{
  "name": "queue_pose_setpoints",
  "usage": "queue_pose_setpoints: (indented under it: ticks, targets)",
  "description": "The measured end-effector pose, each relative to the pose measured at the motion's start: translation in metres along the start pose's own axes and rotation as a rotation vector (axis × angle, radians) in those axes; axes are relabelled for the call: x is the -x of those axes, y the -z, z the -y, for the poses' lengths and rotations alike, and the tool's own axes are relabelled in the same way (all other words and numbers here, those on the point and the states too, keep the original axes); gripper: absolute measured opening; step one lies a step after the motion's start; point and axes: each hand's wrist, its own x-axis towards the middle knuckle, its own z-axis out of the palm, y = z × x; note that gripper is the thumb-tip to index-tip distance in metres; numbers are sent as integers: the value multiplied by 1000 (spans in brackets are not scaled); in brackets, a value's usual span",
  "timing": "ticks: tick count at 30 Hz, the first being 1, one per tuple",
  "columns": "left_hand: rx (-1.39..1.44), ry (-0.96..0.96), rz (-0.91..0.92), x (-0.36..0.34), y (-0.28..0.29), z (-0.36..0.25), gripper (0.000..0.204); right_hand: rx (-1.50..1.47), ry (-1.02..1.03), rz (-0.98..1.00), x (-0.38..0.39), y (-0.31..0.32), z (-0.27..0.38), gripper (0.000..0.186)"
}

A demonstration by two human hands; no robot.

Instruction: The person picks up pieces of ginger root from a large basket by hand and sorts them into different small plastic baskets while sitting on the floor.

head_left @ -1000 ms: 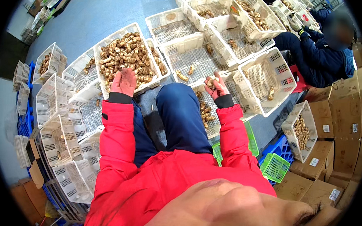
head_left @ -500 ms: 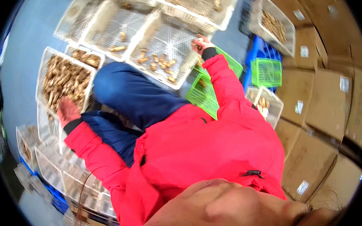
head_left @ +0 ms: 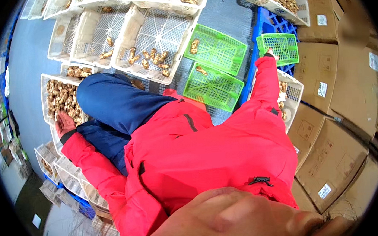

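My left hand (head_left: 65, 123) rests palm up with fingers apart at the near edge of a white crate (head_left: 45, 100) heaped with brown mushrooms (head_left: 64, 96). It holds nothing that I can see. My right hand (head_left: 271, 53) reaches far right, to the side of a small green basket (head_left: 297, 52) that sits on a blue pallet. Most of its fingers are hidden, so its grip does not show. Two larger green baskets, a far one (head_left: 219, 49) and a near one (head_left: 213, 87), lie between my arms, with a few mushrooms inside.
Several white mesh crates stand ahead; one large crate (head_left: 163, 27) has scattered mushrooms in it. A full mushroom crate (head_left: 305, 9) sits at the far right. Stacked cardboard boxes (head_left: 318, 64) line the right side. Another white crate (head_left: 296, 91) stands beside my right forearm.
My right hand has moved right, from the large white crate's edge to the small green basket. The two larger green baskets are now uncovered. My left hand stays by the heaped crate.
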Motion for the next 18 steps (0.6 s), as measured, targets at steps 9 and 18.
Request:
queue_pose_setpoints:
  ticks: [9, 18]
  targets:
    - [-5, 9, 260, 44, 1, -34, 26, 724, 544, 517, 106, 57, 37, 41]
    - [179, -200, -167, 90, -13, -20, 28, 643, 719, 727, 95, 0, 58, 37]
